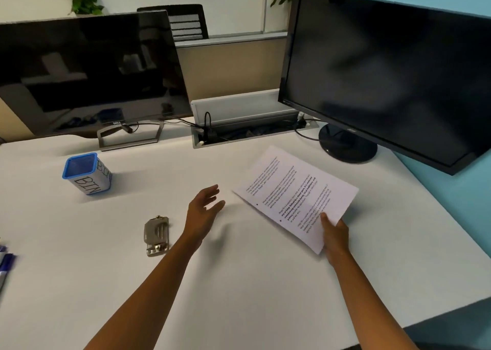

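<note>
A printed sheet of paper is lifted at an angle above the white desk, right of centre. My right hand pinches its near corner, thumb on top of the page. My left hand hovers over the desk just left of the sheet, fingers spread and relaxed, holding nothing. A grey metal staple remover lies on the desk left of my left forearm.
A small blue-rimmed container marked BIN stands at the left. Two dark monitors stand at the back, with a cable tray between them. Pens lie at the left edge. The desk ends at the right.
</note>
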Available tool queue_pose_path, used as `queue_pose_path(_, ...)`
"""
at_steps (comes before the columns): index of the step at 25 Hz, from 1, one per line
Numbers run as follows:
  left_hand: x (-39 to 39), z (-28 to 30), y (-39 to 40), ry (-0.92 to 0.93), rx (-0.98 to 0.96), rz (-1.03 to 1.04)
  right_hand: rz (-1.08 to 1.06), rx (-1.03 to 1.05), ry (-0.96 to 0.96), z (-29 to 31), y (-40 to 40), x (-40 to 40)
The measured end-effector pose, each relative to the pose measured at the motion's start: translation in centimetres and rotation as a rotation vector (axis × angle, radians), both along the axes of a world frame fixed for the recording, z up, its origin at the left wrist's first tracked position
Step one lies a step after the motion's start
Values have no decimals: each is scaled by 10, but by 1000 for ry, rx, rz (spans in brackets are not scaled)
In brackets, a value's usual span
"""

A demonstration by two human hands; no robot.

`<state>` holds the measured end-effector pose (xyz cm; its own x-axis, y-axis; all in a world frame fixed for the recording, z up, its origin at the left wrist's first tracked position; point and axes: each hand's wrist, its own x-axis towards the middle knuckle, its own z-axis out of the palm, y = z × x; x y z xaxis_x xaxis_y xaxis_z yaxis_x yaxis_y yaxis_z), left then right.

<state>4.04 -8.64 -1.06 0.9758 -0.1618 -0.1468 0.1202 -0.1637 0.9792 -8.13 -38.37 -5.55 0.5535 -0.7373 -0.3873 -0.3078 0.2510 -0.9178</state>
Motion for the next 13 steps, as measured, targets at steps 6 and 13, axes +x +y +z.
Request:
queue_pose_path(6,-10,-32,-25,25,326,-169,-156,-79,161,0,-26,-25)
queue_pose_path(13,-13,-49,-40,-48,821,-351,-347,-146,220,11,-42,-50)
